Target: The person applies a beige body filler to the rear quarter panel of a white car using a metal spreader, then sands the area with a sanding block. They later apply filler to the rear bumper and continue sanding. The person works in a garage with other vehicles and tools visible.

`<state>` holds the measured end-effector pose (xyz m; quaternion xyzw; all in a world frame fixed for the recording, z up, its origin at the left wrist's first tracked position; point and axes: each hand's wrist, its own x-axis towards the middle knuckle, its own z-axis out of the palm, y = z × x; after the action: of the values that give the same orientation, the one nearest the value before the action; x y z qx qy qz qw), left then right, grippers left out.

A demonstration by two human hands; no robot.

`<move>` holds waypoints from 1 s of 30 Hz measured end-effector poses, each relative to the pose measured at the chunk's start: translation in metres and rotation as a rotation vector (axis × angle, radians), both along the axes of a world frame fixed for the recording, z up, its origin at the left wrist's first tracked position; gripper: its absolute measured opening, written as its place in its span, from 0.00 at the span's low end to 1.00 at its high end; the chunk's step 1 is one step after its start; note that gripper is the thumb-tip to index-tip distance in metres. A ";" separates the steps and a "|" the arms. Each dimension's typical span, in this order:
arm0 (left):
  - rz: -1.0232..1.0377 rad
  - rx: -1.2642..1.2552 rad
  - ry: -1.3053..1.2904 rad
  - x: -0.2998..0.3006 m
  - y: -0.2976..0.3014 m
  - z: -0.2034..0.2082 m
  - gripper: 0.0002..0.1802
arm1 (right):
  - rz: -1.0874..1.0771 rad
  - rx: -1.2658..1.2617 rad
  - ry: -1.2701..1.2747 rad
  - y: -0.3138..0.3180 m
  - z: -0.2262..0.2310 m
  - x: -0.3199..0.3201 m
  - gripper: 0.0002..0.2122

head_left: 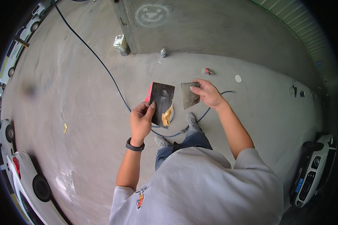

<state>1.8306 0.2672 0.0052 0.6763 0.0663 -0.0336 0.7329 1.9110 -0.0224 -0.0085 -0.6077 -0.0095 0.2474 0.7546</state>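
My left hand [141, 119] grips a dark rectangular putty board [162, 95], its thumb on the face and the fingers hidden behind. A lump of yellow-tan putty [166, 117] clings to the board's lower right corner. Something red [149, 93] shows past the board's left edge; I cannot tell what it is. In my right hand [208, 93] a smaller greyish, stained flat spreader [189, 98] is pinched between thumb and fingers at its upper right. A narrow gap separates the two plates, both held up in front of my body.
A dark hose [97, 56] crosses the grey floor and loops around my shoes [191, 118]. By the wall stand a square metal can [121, 44] and a spray can [163, 53]. A red tool [208, 71] lies nearby. Cars are parked left and right, including a white one [35, 187].
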 end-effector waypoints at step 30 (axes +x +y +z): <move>0.244 0.550 -0.188 0.308 -0.242 -0.001 0.19 | -0.148 -0.212 -0.247 -0.155 -0.033 0.171 0.21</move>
<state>2.1386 0.0248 0.0038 0.8364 0.0855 0.1365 0.5239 2.0817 -0.1779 -0.0417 -0.7086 -0.0312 0.1141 0.6956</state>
